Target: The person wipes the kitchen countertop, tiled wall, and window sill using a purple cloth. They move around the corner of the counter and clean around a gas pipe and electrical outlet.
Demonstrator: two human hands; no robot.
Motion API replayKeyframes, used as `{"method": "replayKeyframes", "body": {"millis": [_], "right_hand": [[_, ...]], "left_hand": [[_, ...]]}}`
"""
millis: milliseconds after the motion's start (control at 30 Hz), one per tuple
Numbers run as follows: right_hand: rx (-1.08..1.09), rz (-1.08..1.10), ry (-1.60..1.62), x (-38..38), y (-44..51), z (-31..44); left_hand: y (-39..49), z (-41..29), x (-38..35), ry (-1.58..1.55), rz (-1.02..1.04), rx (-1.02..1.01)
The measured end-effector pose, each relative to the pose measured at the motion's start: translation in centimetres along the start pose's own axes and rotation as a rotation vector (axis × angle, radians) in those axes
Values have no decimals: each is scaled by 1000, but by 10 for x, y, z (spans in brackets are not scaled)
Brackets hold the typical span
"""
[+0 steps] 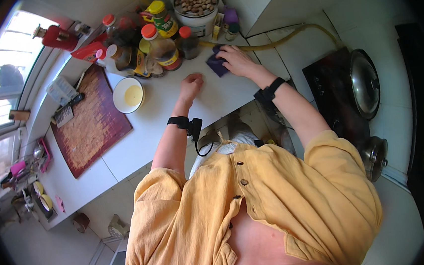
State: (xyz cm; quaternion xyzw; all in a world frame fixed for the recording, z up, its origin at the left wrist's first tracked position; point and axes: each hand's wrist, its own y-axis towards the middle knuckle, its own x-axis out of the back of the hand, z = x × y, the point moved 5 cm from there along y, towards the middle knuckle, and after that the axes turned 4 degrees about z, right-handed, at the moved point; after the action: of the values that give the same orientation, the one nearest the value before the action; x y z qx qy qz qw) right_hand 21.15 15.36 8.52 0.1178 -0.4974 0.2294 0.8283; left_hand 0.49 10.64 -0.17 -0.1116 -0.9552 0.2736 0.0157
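My right hand (239, 62) has its fingers on a folded dark purple cloth (216, 67), pressed to the white tiled countertop (218, 94). To its left, my left hand (190, 88) rests on the same counter with curled fingers, and nothing shows in it. A white bowl (119, 97) holding a little pale yellow liquid stands left of that hand. Just beyond both hands are sauce bottles, among them a red-capped bottle (164, 48) with a yellow and red label and a smaller dark bottle (189, 44).
A worn cutting board (91, 123) lies at the left, with a cleaver (65, 113) by its far edge. At the back stands a white bucket (198, 23) topped with nuts or beans. A yellow hose (283, 42) runs toward a dark cooktop (325, 75) bearing a lidded pan (365, 83).
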Motion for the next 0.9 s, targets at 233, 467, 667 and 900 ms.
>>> {"method": "replayKeyframes", "body": {"millis": [233, 467, 667, 900], "right_hand": [[-249, 41, -25, -56, 37, 10], [-88, -118, -8, -72, 35, 5], [31, -16, 86, -69, -6, 13], [-206, -244, 92, -11, -52, -72]], "left_hand": [[-11, 7, 6, -102, -15, -17], [-3, 10, 7, -97, 20, -9], [-2, 8, 6, -68, 11, -17], [2, 13, 4, 62, 27, -37]]}}
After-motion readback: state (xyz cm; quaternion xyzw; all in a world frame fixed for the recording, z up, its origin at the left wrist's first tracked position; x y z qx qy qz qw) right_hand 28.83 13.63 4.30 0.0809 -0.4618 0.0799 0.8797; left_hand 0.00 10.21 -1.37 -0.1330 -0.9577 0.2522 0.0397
